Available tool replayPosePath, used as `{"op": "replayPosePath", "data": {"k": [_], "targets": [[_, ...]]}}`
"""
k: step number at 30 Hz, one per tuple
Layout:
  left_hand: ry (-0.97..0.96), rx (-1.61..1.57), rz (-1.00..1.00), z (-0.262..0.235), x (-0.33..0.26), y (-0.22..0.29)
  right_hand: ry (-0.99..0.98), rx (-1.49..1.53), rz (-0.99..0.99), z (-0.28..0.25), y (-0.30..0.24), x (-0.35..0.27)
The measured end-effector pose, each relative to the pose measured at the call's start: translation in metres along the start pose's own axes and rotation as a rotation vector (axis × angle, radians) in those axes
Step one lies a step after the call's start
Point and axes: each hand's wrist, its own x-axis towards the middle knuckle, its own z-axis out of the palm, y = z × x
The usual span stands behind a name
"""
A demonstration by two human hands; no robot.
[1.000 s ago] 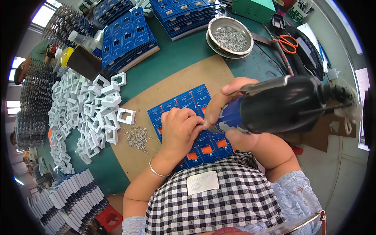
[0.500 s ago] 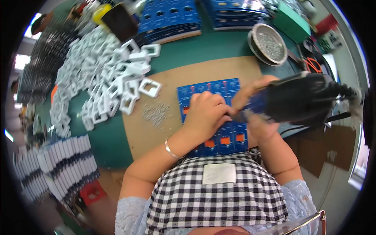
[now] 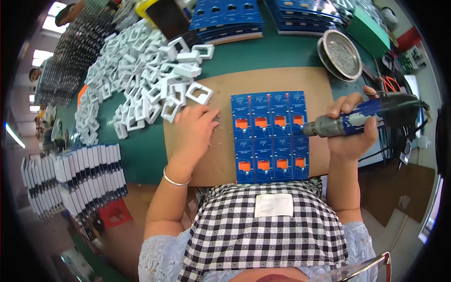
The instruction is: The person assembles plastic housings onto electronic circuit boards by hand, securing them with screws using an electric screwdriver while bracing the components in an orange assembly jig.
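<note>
My right hand (image 3: 353, 123) is wrapped round a blue and black power drill (image 3: 364, 117), its grey nose pointing left at the right edge of a blue printed panel (image 3: 271, 148). Orange windows run in two rows across this panel, which lies flat in front of me. Left of it, my left hand (image 3: 193, 134) rests on the brown board with its fingers curled over a small pile of silver metal pieces (image 3: 217, 118). A few pieces show at the fingertips; the hand covers most of the pile.
White plastic frames (image 3: 145, 80) are heaped at the left on the green table (image 3: 286, 56). Stacks of blue panels (image 3: 228, 21) stand at the back. A metal bowl (image 3: 342, 55) of small pieces sits at the back right, near a green box (image 3: 369, 33). Cords hang at the right.
My left hand has left the panel and moved left onto the metal pieces. The drill has moved back to the right, uncovering the panel. The whole view has shifted slightly.
</note>
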Motion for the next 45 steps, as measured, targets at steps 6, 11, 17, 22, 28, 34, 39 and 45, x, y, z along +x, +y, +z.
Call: {"op": "replayPosePath", "data": {"k": [6,11,17,22,28,34,39,45], "targets": [[-0.144,0.086,0.033,-0.011,-0.006,-0.007,-0.031,0.104,-0.019,0.009,-0.005,-0.004],[-0.094,-0.16,-0.182,-0.01,-0.009,-0.012,-0.006,0.079,-0.049,0.001,-0.018,-0.006],[-0.167,-0.41,0.159,0.012,0.03,0.071,0.053,0.115,-0.034,-0.004,-0.019,-0.005],[-0.176,-0.366,0.363,0.04,0.044,0.097,0.038,0.067,-0.061,-0.01,-0.024,-0.011],[-0.163,-0.296,0.412,0.045,0.045,0.103,0.117,-0.042,-0.082,-0.014,-0.025,-0.012],[-0.209,-0.231,0.441,0.04,0.052,0.108,0.091,-0.031,-0.087,-0.014,-0.022,-0.012],[-0.284,-0.177,0.481,0.039,0.059,0.111,0.077,-0.034,-0.091,-0.01,-0.023,-0.01],[-0.2,-0.266,0.463,0.051,0.05,0.101,-0.099,-0.041,-0.131,-0.001,-0.018,-0.008]]}}
